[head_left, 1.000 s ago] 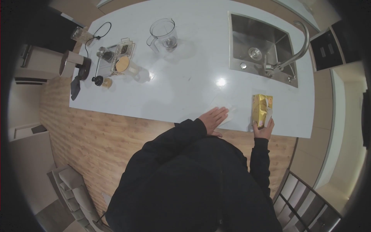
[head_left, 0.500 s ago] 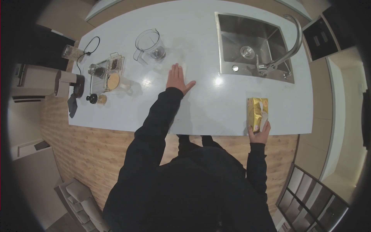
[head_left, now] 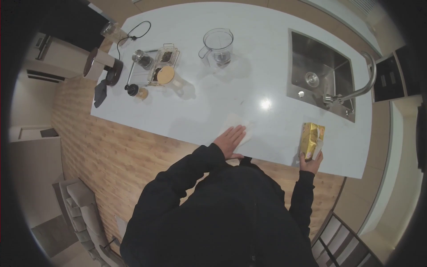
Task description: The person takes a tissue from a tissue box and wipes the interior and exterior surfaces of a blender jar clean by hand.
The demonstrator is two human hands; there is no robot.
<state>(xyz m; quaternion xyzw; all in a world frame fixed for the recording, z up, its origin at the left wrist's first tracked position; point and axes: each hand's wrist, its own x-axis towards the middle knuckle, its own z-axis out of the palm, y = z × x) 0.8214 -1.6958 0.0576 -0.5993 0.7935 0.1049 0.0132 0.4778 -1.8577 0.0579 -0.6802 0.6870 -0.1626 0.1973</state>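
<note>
My left hand [head_left: 230, 140] lies flat on a thin pale tissue [head_left: 242, 127] near the front edge of the white counter [head_left: 195, 115], its fingers stretched out. At the right, my right hand [head_left: 311, 163] grips the lower end of a yellow tissue pack [head_left: 312, 137], from which a white tissue sticks out. The pack rests close to the counter's front edge. Farther back, to the left of centre, stands a clear jug [head_left: 218, 44] with a handle.
A wire tray [head_left: 135, 73] with jars is at the left, beside a small black-topped jar [head_left: 137, 91]. Behind are a brown and white appliance [head_left: 104, 66], its black cable and a glass jar [head_left: 113, 32]. A steel sink [head_left: 311, 62] with a tap [head_left: 372, 73] is at the right.
My left hand has moved back toward the counter's front edge, with the tissue under it. My right hand still holds the yellow pack. The camera view has shifted and turned.
</note>
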